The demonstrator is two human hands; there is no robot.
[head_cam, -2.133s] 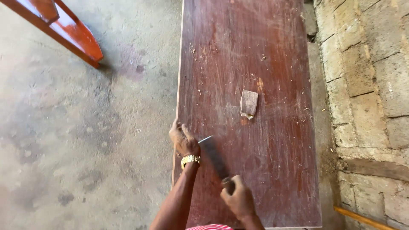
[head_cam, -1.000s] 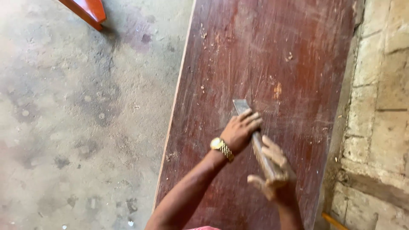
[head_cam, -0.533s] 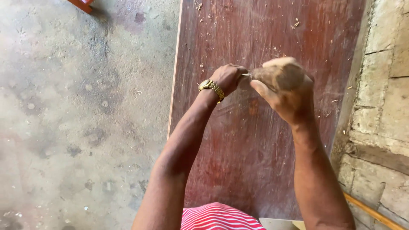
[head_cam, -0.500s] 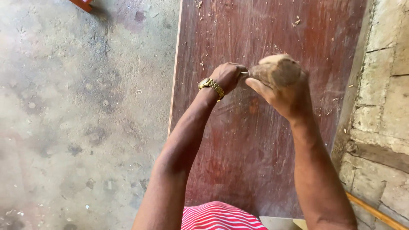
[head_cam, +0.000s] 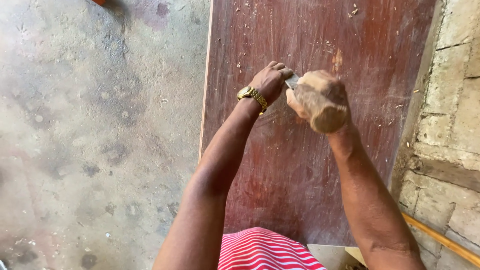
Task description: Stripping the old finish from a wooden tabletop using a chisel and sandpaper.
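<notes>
Far left: bare concrete floor point(head_cam: 90, 140), stained and dusty, running along the board's left edge.

Centre: reddish-brown board point(head_cam: 280, 190), lying flat, long side pointing away, worn and scratched, with pale chips point(head_cam: 354, 10) scattered near its far edge and a raw scraped patch point(head_cam: 337, 60) right of centre.

On the board, nearer its left edge than its right: left hand point(head_cam: 270, 82), gold watch point(head_cam: 251, 95) at the wrist, fingers curled down and pressed onto the flat metal blade point(head_cam: 292, 81) of a scraper. Only a short sliver of blade in view, peeking out between the two hands, lying against the board surface.

Just right of that, touching: right hand point(head_cam: 320, 100), closed into a fist around the scraper's handle, knuckles up. Handle itself hidden inside the fist. Blade thus at the left end of the right fist and under the left fingertips, both hands clamped on the one tool.

Bottom centre: red-and-white striped cloth point(head_cam: 270, 250) between the forearms.

Right: rough block wall point(head_cam: 450, 125) close beside the board's right edge; yellow pipe point(head_cam: 440, 237) slanting at the lower right corner.
</notes>
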